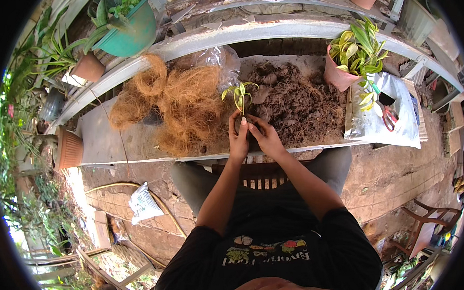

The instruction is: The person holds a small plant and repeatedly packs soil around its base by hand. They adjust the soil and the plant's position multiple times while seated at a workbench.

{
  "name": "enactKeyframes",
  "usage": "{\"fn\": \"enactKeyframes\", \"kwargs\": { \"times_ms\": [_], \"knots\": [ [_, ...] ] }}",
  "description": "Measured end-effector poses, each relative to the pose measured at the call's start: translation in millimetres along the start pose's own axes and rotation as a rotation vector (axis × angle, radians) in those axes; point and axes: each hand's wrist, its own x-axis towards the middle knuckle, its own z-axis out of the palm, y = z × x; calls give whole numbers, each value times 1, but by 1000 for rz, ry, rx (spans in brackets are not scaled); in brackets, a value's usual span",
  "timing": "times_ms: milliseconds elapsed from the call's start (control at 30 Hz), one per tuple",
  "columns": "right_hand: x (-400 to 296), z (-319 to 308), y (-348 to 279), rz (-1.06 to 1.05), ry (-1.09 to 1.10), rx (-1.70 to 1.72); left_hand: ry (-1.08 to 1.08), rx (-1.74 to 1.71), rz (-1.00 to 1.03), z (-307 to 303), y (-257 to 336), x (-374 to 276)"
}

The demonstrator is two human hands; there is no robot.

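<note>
A small plant cutting (239, 96) with yellow-green leaves stands upright between my two hands, at the table's front edge. My left hand (238, 141) pinches it low on the stem, thumb and fingertips together. From the other side my right hand (269, 140) closes around its dark base, which the fingers mostly hide; I cannot tell whether that is soil or fibre. To the left of the hands lies a loose heap of brown coconut fibre (191, 105). A spread of dark, rooty soil (302, 105) lies just to the right.
A pink pot (337, 70) with a variegated plant stands behind a white plastic bag (403, 130), on which red-handled scissors (389, 118) and leafy cuttings (368, 100) lie. Clear plastic (229, 64) sits behind the fibre. A metal shelf rail (235, 36) crosses behind the table.
</note>
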Motion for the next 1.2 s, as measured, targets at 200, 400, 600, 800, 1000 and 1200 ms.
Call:
{"fn": "enactKeyframes", "kwargs": {
  "times_ms": [200,400,600,800,1000,1200],
  "knots": [
    [0,4,-5,87,21,71,-98,-263,-111,3,11,-1],
    [-1,-3,-7,-71,-15,-120,-47,30,-40,0,3,1],
    [-4,-4,-9,-29,-34,-69,-43,57,19,1,3,1],
    [2,-12,-18,43,-128,9,1,-8,-66,5,12,3],
    [4,-10,-20,157,-103,135,-17,-4,-102,1,14,3],
    [3,-11,-8,120,-16,76,-139,-50,-24,5,12,3]
  ]
}}
